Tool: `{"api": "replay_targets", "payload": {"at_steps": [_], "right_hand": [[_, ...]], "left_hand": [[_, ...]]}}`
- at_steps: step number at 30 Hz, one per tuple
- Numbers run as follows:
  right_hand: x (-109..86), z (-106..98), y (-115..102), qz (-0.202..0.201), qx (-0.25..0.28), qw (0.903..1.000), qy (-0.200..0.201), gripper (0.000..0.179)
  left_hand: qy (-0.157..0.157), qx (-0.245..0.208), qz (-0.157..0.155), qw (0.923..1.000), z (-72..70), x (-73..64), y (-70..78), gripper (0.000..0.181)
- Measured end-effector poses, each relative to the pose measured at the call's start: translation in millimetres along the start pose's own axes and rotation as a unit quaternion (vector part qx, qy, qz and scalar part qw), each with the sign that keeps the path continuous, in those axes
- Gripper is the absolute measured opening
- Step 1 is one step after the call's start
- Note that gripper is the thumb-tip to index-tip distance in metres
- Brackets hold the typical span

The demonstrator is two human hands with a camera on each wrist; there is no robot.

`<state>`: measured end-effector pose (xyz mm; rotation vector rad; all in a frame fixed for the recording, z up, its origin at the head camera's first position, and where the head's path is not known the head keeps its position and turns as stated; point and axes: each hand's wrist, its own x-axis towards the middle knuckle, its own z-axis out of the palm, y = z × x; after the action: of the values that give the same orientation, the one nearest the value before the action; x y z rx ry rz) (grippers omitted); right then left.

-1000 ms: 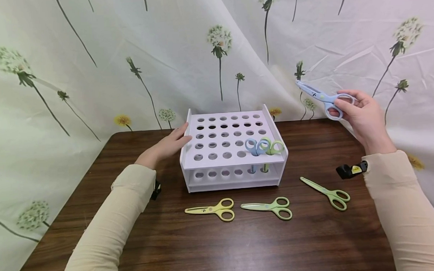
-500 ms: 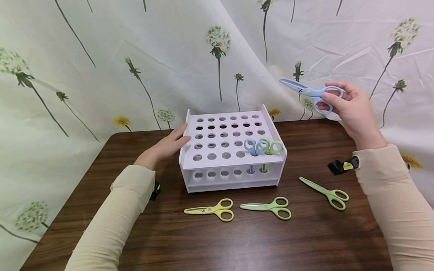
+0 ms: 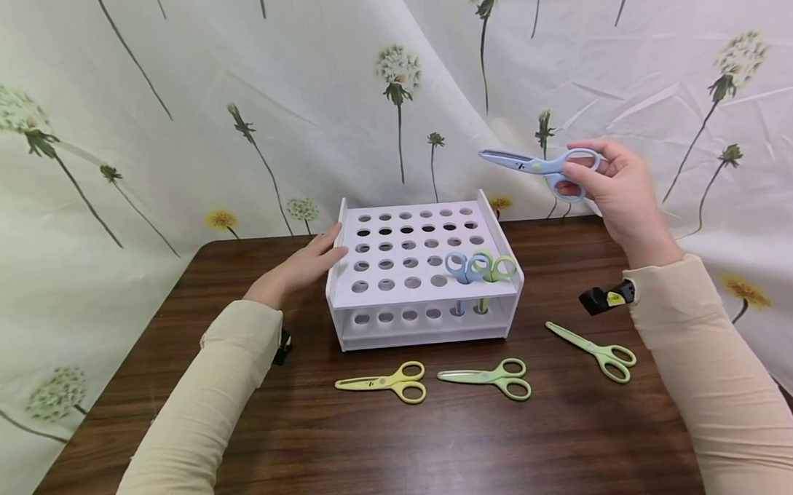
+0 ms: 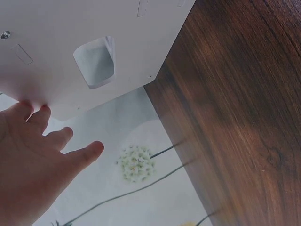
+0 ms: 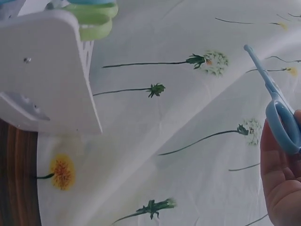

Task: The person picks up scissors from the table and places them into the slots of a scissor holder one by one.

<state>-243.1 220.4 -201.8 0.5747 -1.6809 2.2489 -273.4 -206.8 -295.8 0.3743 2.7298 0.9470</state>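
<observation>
A pair of light blue scissors (image 3: 531,165) is pinched by its handle loops in my right hand (image 3: 620,196), raised behind and to the right of the rack. The blades point left, closed together. My left hand (image 3: 299,265) touches the left side panel of the white rack (image 3: 398,295) with fairly straight fingers; in the left wrist view, fingertips meet the panel (image 4: 42,56). Blue scissors (image 3: 464,268) and green scissors (image 3: 498,268) stand upright, handles up, in holes at the rack's front right corner.
Before the rack, yellow scissors (image 3: 384,383) and green scissors (image 3: 489,377) lie on the dark wooden table (image 3: 351,453). Another green pair (image 3: 597,351) lies to its right. A flower-print curtain (image 3: 339,96) hangs behind the table's far edge.
My right hand has moved left with the blue scissors, whose blades have swung closer to level. The left hand stays against the rack.
</observation>
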Motion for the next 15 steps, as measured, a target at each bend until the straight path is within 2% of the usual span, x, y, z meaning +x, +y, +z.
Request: {"api": "replay_targets", "payload": {"at_steps": [15], "right_hand": [[4.3,30.7,12.8,-0.010,-0.050,0.9980,-0.038,0.021]], "left_hand": [[-0.001,-0.011,0.000,0.9999,0.5,0.5,-0.2,0.065]]}}
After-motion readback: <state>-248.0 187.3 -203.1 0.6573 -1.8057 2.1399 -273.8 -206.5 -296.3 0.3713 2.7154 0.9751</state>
